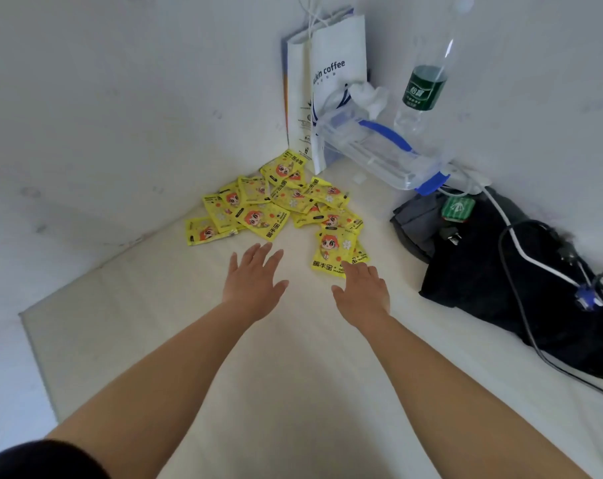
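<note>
Yellow cartoon-printed plastic sachets (269,205) heaped loose at far corner of cream mattress (155,340), beside white paper bag (331,81). Left hand (253,281) fingers straight and spread, just short of heap, holding nothing. Right hand (360,288) fingers straight, tips touching nearest sachet (333,248). Black cloth (483,271) along right edge.

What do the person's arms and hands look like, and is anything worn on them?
Both forearms are bare. The left hand and right hand carry no glove, ring or watch that I can see. A black sleeve covers the left upper arm; no sleeve shows on the right.
</note>
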